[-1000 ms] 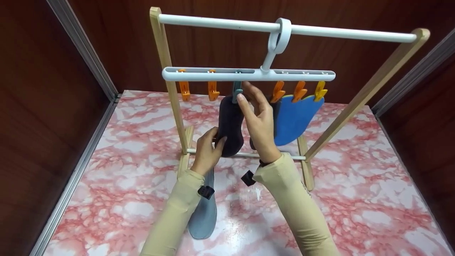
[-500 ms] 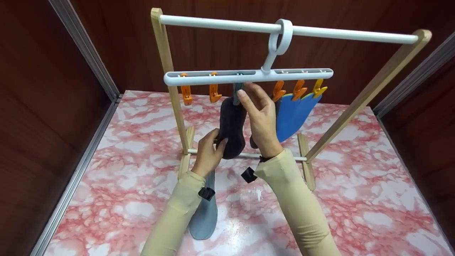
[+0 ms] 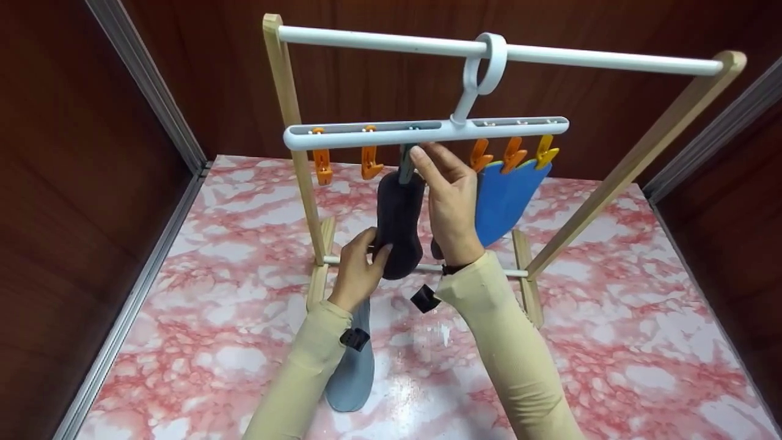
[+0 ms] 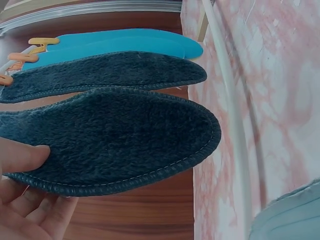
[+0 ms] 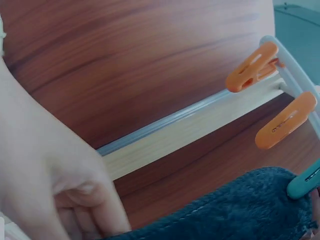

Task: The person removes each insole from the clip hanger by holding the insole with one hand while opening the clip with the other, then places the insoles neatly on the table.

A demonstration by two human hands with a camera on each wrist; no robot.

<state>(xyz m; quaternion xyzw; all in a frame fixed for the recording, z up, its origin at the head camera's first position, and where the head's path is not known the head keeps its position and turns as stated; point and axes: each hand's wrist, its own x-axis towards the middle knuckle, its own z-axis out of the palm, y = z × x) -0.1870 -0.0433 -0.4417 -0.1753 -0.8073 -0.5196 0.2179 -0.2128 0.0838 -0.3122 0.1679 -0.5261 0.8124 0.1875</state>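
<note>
A dark fleece shoe insole (image 3: 400,226) hangs upright, its top end in a green clip (image 3: 406,168) under the white hanger (image 3: 366,139). My left hand (image 3: 357,272) pinches the insole's lower left edge, thumb (image 4: 25,155) on the fleece face and fingers behind in the left wrist view. My right hand (image 3: 453,198) pinches the clip's upper part between thumb and fingers. In the right wrist view the green clip (image 5: 303,184) overlaps the insole's end, and most of the right hand is out of that view. Another dark insole (image 4: 110,72) hangs behind, beside a blue insole (image 3: 510,198).
The hanger hooks over the white rod (image 3: 379,40) of a wooden stand (image 3: 635,165). Two orange clips (image 3: 369,162) dangle at its left; orange and yellow clips (image 3: 545,153) bear the right-hand insoles. A grey insole (image 3: 351,379) lies on the marbled table (image 3: 201,342), partly under the left forearm.
The dark insole and its green clip have come down slightly, both hands with them. The hanger's left end has dipped a little and its right end has swung slightly.
</note>
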